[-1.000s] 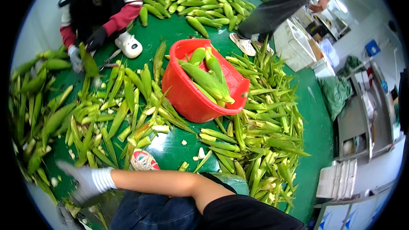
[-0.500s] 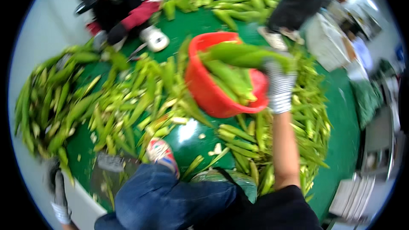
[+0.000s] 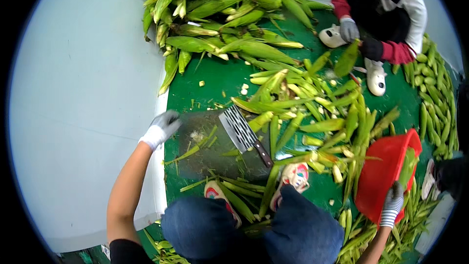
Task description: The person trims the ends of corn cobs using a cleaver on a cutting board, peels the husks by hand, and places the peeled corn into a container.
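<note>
My left hand, in a white glove with grey fingers, is held above the left edge of a dark cutting board. It appears open and holds nothing. On the board lies a cleaver with a patterned blade and a dark wooden handle, with strips of green husk around it. At the far right, my right hand in a striped glove reaches to the mouth of a red basin. Its fingers are closed around the lower end of a green ear of corn; the palm side is hidden.
Unshucked corn is heaped at the back. Husks and cut ends litter the green floor. A person in grey gloves squats at the back right, handling corn. A pale wall panel stands at left; another person's leg shows at right.
My view has swung left, bringing the cutting board and cleaver in. The ear in my right hand has gone from above the basin to its mouth. My left hand has come over the board's edge.
</note>
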Available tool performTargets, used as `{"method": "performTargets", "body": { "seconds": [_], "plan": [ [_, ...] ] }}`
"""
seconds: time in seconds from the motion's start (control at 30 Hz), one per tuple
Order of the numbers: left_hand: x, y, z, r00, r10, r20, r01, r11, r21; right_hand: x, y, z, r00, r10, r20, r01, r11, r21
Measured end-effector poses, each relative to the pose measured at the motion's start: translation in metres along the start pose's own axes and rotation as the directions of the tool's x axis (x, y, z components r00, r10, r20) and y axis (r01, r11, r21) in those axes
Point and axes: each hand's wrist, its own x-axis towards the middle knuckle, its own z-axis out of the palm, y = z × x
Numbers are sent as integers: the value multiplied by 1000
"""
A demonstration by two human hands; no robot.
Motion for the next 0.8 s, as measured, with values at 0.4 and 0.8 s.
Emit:
{"method": "performTargets", "body": {
  "seconds": [0.4, 0.8],
  "plan": [
    [355, 146, 115, 819, 573, -14, -431, 632, 644, -41, -350, 305, 387, -437, 812, 564, 809, 166],
    [278, 102, 81, 994, 52, -95, -47, 997, 58, -2, -273, 254, 87, -537, 839, -168, 823, 543]
  ]
}}
